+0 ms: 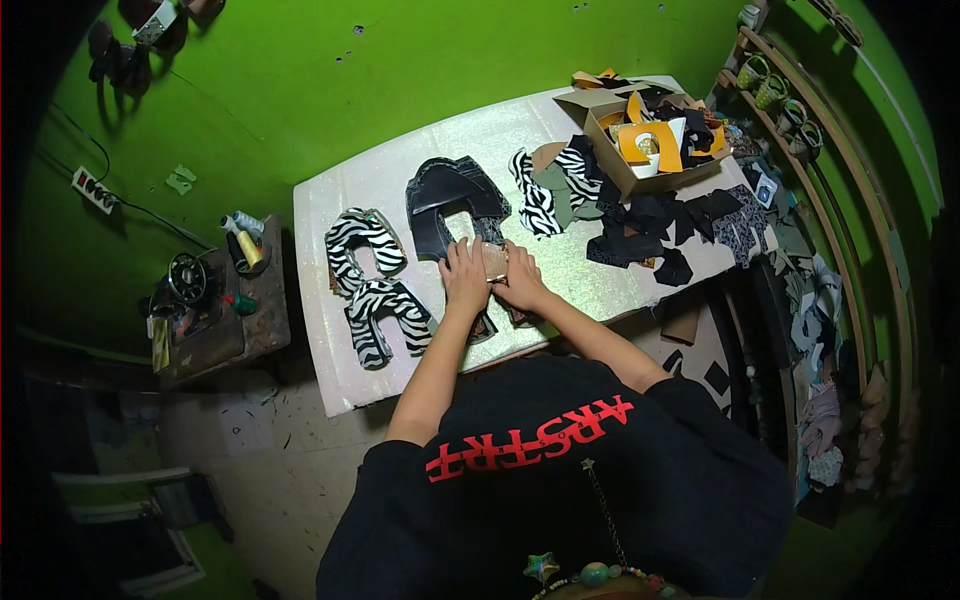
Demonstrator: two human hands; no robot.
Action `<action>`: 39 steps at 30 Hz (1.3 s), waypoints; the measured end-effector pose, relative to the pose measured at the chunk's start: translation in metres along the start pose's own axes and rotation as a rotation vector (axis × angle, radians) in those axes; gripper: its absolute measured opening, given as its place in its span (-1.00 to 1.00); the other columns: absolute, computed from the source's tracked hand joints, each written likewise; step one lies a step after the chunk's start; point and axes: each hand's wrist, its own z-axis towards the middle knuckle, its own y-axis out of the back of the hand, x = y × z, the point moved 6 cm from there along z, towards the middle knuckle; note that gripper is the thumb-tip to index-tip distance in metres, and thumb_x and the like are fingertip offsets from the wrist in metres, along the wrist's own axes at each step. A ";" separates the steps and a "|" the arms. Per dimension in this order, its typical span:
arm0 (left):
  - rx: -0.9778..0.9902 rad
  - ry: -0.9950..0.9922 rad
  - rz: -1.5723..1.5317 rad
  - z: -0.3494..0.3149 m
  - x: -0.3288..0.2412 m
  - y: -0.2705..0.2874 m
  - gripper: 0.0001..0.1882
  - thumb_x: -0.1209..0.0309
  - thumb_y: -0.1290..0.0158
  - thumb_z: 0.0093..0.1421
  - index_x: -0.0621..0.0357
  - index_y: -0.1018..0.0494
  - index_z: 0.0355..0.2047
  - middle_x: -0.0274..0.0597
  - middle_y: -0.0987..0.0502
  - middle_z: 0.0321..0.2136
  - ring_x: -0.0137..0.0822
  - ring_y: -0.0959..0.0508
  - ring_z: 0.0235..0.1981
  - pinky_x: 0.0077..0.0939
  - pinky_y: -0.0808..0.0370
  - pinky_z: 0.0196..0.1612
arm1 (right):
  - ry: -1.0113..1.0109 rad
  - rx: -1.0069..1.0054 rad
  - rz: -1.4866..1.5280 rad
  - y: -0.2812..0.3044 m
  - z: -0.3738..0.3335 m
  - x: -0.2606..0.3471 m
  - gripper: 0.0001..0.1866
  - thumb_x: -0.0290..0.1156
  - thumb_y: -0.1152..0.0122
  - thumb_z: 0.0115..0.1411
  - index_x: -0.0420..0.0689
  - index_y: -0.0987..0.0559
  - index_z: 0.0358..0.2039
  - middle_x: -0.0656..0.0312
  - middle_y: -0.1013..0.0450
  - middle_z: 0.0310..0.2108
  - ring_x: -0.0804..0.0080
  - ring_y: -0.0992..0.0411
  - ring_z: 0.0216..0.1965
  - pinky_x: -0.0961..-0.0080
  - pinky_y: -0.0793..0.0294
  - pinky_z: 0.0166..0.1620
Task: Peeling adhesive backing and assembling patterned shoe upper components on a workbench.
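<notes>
Both hands rest on a U-shaped stack of cut pieces with a tan patterned face point(495, 263) at the near middle of the table. My left hand point(465, 278) grips its left side, fingers pointing away from me. On the right side my right hand point(521, 277) closes round the edge, its thumb toward the middle. The legs of the stack show below my wrists. Just beyond lies a larger pile of black U-shaped pieces point(450, 185), partly hidden by my fingers. To the left sit two zebra-striped U-shaped stacks, one farther point(350, 235) and one nearer point(372, 345).
The pale table point(330, 390) also bears zebra and olive pieces point(540, 210), black scraps point(640, 230) and a cardboard box point(650, 180) of offcuts. A sewing machine point(190, 285) with thread cones stands left. A wooden rack point(850, 200) runs along the right.
</notes>
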 end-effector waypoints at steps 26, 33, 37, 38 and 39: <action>0.398 0.335 0.003 0.009 -0.006 0.010 0.23 0.26 -0.40 -0.46 0.02 0.11 0.21 0.03 0.12 0.19 0.12 0.25 0.24 0.15 0.23 0.18 | -0.296 -0.613 0.051 0.107 -0.026 -0.108 -0.39 -0.41 -0.18 -0.11 -0.07 -0.23 0.00 0.04 -0.09 -0.04 0.06 -0.09 -0.01 0.16 -0.09 0.03; 0.395 0.319 -0.018 0.034 -0.040 0.037 0.14 0.26 -0.41 -0.47 0.04 -0.04 0.17 0.07 0.21 0.21 0.12 0.33 0.24 0.16 0.28 0.18 | -0.375 -0.633 -0.202 0.182 -0.024 -0.161 -0.51 -0.55 -0.18 -0.17 0.14 -0.45 -0.16 0.16 -0.17 -0.19 0.14 -0.16 -0.11 0.24 -0.20 -0.08; 0.381 0.223 -0.080 0.046 -0.074 0.042 0.01 0.20 -0.37 -0.39 0.07 -0.14 0.12 0.09 0.21 0.21 0.15 0.33 0.24 0.17 0.29 0.17 | -0.315 -0.497 -0.378 0.202 -0.014 -0.157 -0.55 -0.52 -0.20 -0.17 0.20 -0.51 -0.20 0.21 -0.20 -0.25 0.21 -0.20 -0.16 0.32 -0.23 -0.14; 0.375 0.197 -0.102 0.049 -0.080 0.038 -0.02 0.17 -0.36 -0.36 0.08 -0.16 0.11 0.10 0.21 0.21 0.16 0.33 0.23 0.17 0.30 0.17 | -0.263 -0.490 -0.466 0.202 -0.010 -0.162 -0.59 -0.48 -0.18 -0.14 0.22 -0.52 -0.21 0.23 -0.21 -0.26 0.24 -0.21 -0.17 0.34 -0.23 -0.16; 0.369 0.175 -0.123 0.051 -0.085 0.034 -0.05 0.13 -0.34 -0.34 0.09 -0.18 0.10 0.10 0.21 0.21 0.17 0.33 0.23 0.18 0.30 0.17 | -0.210 -0.480 -0.553 0.202 -0.006 -0.162 -0.62 -0.44 -0.16 -0.12 0.24 -0.54 -0.23 0.24 -0.22 -0.27 0.26 -0.22 -0.19 0.36 -0.23 -0.18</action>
